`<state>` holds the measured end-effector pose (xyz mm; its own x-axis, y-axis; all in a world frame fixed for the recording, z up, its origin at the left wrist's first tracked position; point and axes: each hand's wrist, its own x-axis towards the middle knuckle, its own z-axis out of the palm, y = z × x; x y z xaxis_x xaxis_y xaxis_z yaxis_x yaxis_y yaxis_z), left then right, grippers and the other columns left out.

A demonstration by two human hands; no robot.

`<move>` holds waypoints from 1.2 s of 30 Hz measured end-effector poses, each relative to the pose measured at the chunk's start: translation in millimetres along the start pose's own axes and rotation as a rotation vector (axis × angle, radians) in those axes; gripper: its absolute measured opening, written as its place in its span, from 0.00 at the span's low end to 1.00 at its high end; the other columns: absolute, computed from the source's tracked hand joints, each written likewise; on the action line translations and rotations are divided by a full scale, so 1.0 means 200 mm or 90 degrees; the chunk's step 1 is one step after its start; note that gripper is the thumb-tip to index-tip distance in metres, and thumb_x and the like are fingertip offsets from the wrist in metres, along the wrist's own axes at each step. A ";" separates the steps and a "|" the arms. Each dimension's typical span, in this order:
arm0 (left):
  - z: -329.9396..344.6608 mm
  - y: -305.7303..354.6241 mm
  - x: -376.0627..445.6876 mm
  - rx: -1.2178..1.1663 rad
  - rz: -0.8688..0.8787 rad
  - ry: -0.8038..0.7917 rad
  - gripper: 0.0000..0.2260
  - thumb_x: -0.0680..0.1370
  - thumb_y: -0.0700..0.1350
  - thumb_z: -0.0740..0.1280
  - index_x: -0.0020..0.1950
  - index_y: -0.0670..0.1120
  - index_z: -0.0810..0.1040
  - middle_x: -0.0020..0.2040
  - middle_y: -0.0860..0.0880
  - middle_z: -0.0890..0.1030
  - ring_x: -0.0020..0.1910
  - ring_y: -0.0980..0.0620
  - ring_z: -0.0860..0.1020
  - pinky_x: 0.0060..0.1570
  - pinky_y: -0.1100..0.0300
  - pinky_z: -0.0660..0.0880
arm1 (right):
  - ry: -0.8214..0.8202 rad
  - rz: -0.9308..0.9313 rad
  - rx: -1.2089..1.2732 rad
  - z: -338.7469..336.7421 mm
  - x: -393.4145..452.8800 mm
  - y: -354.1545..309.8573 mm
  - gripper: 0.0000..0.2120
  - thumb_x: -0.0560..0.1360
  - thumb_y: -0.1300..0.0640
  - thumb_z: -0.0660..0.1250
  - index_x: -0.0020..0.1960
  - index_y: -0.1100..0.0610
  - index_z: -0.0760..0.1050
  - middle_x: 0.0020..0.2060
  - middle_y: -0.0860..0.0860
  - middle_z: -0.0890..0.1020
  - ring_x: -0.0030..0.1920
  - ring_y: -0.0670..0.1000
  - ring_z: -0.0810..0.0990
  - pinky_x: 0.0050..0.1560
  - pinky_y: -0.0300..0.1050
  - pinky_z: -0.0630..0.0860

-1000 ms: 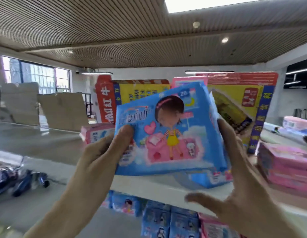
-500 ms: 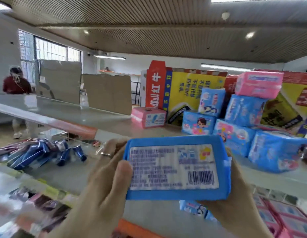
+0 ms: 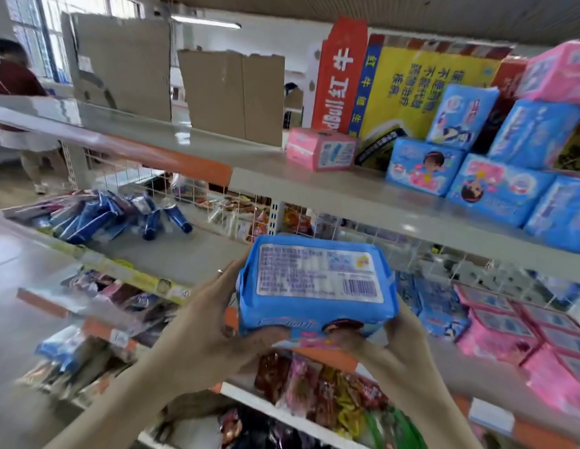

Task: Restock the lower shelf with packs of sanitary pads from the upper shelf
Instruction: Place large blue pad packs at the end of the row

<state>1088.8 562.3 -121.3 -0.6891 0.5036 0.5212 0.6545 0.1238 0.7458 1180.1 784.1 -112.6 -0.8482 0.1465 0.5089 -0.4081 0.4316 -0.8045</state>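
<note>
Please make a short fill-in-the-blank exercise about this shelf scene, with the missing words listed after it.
1. The blue pack of sanitary pads is held by ____ hands.
2. The side of the pack turned toward the camera shows a white label with a ____.
3. The single pink pack lies on the ____ shelf.
4. The left hand wears a ____ on one of its fingers.

Missing words: both; barcode; upper; ring
</note>
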 end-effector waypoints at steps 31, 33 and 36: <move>0.64 -0.48 0.24 -0.175 -0.207 0.088 0.20 0.79 0.50 0.67 0.71 0.52 0.70 0.56 0.57 0.85 0.55 0.54 0.84 0.49 0.58 0.82 | 0.039 0.210 0.098 -0.12 0.05 0.80 0.25 0.78 0.49 0.64 0.74 0.41 0.62 0.52 0.28 0.81 0.57 0.35 0.80 0.55 0.31 0.75; 0.65 -0.50 0.23 -0.167 -0.191 0.092 0.23 0.79 0.49 0.64 0.72 0.61 0.64 0.56 0.62 0.84 0.55 0.58 0.83 0.48 0.63 0.81 | 0.042 0.213 0.077 -0.09 0.06 0.81 0.26 0.78 0.48 0.63 0.72 0.38 0.58 0.49 0.24 0.80 0.54 0.31 0.79 0.52 0.27 0.74; 0.65 -0.53 0.24 -0.177 -0.176 0.092 0.25 0.78 0.50 0.63 0.72 0.66 0.58 0.59 0.62 0.82 0.59 0.55 0.82 0.51 0.61 0.81 | 0.042 0.214 0.037 -0.06 0.07 0.83 0.31 0.77 0.44 0.61 0.78 0.43 0.56 0.44 0.29 0.82 0.47 0.33 0.80 0.46 0.28 0.74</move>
<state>1026.5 684.4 -230.4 -0.8766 0.3565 0.3233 0.3430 -0.0084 0.9393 1104.1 869.3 -235.7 -0.9156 0.3305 0.2291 -0.1291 0.2978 -0.9459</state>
